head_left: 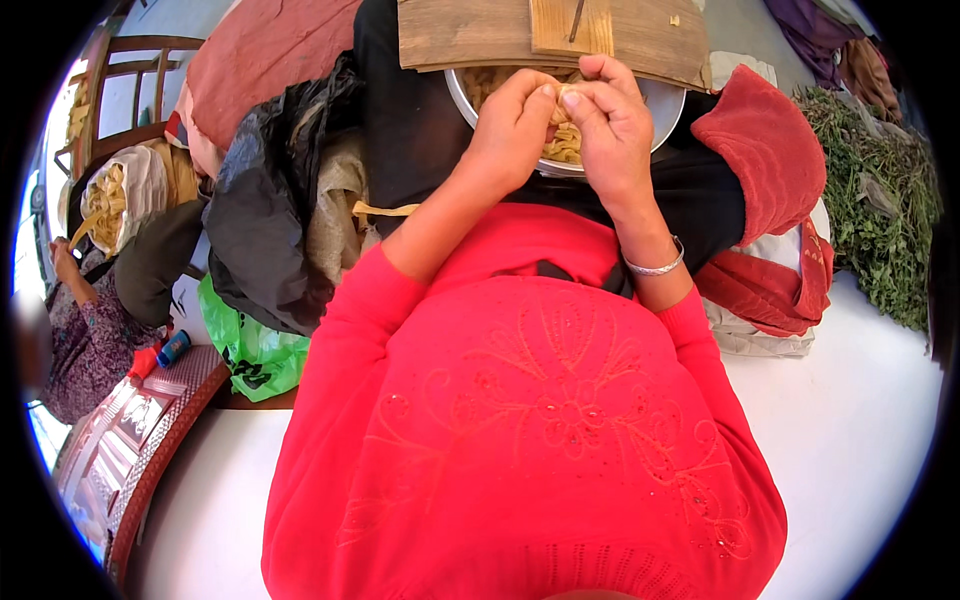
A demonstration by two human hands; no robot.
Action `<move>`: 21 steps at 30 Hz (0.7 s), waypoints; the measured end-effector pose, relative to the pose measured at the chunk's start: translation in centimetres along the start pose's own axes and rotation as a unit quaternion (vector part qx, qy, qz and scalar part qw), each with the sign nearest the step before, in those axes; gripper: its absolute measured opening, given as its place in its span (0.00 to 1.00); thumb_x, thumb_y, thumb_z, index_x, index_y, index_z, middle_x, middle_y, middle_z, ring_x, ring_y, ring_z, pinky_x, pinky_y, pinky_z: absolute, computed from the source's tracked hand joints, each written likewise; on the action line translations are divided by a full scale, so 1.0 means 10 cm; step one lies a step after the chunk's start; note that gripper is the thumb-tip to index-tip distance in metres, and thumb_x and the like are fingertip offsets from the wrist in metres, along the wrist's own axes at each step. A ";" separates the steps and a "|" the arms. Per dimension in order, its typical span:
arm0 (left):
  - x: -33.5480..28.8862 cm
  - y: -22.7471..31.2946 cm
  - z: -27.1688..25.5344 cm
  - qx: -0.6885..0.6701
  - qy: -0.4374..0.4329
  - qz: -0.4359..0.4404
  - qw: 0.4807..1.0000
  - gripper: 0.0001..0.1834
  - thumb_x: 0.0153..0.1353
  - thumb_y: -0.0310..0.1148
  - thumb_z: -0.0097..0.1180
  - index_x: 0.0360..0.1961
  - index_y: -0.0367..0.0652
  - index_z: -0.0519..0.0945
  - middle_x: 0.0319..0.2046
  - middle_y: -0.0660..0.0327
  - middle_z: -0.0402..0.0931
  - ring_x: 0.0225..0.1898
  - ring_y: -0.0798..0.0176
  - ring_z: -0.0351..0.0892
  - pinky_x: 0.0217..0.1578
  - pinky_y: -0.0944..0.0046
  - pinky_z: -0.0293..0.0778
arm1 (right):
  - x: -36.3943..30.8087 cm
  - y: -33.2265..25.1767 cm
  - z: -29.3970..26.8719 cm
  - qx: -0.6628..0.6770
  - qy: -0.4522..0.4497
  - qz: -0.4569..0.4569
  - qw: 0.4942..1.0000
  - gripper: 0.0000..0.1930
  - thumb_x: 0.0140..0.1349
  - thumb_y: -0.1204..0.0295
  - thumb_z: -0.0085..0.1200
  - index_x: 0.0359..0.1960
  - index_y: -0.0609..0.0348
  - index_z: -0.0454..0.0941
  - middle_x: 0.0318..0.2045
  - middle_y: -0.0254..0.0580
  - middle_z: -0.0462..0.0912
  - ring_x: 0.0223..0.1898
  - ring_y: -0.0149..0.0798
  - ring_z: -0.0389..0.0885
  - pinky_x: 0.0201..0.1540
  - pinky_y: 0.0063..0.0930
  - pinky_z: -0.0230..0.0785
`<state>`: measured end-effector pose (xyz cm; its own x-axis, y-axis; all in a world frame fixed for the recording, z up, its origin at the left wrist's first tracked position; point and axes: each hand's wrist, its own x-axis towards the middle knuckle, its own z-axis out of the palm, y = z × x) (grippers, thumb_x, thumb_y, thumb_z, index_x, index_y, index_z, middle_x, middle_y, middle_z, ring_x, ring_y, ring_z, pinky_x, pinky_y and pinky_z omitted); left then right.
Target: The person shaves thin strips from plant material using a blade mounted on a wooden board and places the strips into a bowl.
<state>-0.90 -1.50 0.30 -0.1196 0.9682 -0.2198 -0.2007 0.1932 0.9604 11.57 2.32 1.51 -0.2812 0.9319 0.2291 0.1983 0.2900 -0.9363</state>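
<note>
My left hand (510, 125) and my right hand (612, 125) meet over a metal bowl (664, 118) between my legs. Both sets of fingers are closed in a pinch on a pale yellow, wrinkled strip (563, 118), which looks like dried peel or a dried vegetable slice; its exact kind is unclear. Below the hands, similar yellowish pieces (485, 82) lie in the bowl. A wooden board (460, 35) covers the bowl's far edge. On it sits a smaller block (553, 22) with a thin metal spike (577, 18). A bracelet (657, 262) circles my right wrist.
Left of me are a black plastic bag (262, 215), a woven sack (340, 200) and a green bag (255, 340). Another person's hand (66, 262) holds a strip by a filled sack (125, 190). Red cloth (765, 150) and heaped green plants (880, 190) lie right.
</note>
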 end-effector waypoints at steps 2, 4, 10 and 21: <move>-0.29 0.08 -0.01 0.033 -0.058 -0.033 0.997 0.13 0.69 0.36 0.41 0.40 0.38 0.74 0.20 0.68 0.69 0.23 0.77 0.65 0.23 0.74 0.63 | 0.06 0.09 0.00 0.081 0.024 0.036 0.996 0.04 0.57 0.79 0.54 0.30 0.68 0.80 0.45 0.42 0.76 0.44 0.32 0.73 0.46 0.23 0.66; -0.44 0.01 -0.04 0.044 -0.075 -0.022 0.996 0.11 0.69 0.35 0.42 0.38 0.39 0.75 0.18 0.65 0.67 0.22 0.75 0.66 0.23 0.72 0.64 | 0.09 0.28 -0.03 0.203 0.058 0.079 0.974 0.05 0.59 0.77 0.54 0.31 0.68 0.80 0.45 0.39 0.76 0.43 0.30 0.74 0.44 0.21 0.66; -0.36 -0.02 -0.32 0.460 0.005 0.237 0.855 0.05 0.60 0.32 0.53 0.29 0.43 0.73 0.22 0.57 0.73 0.24 0.51 0.75 0.22 0.57 0.70 | 0.25 0.18 -0.40 0.129 -0.011 0.091 0.987 0.10 0.63 0.70 0.54 0.41 0.63 0.78 0.36 0.30 0.79 0.35 0.26 0.73 0.40 0.18 0.67; -0.09 0.33 -0.49 0.288 -0.188 0.057 0.937 0.08 0.62 0.32 0.55 0.33 0.36 0.77 0.20 0.62 0.72 0.23 0.68 0.70 0.25 0.68 0.67 | 0.26 -0.27 -0.78 -0.238 -0.344 -0.059 0.906 0.10 0.61 0.69 0.54 0.29 0.65 0.76 0.21 0.47 0.73 0.22 0.44 0.71 0.29 0.32 0.66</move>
<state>-6.19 -2.52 2.80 0.2640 0.9546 -0.1377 0.3628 0.0339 0.9313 17.61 5.69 6.73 -0.8137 0.5789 -0.0531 0.4648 0.5930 -0.6575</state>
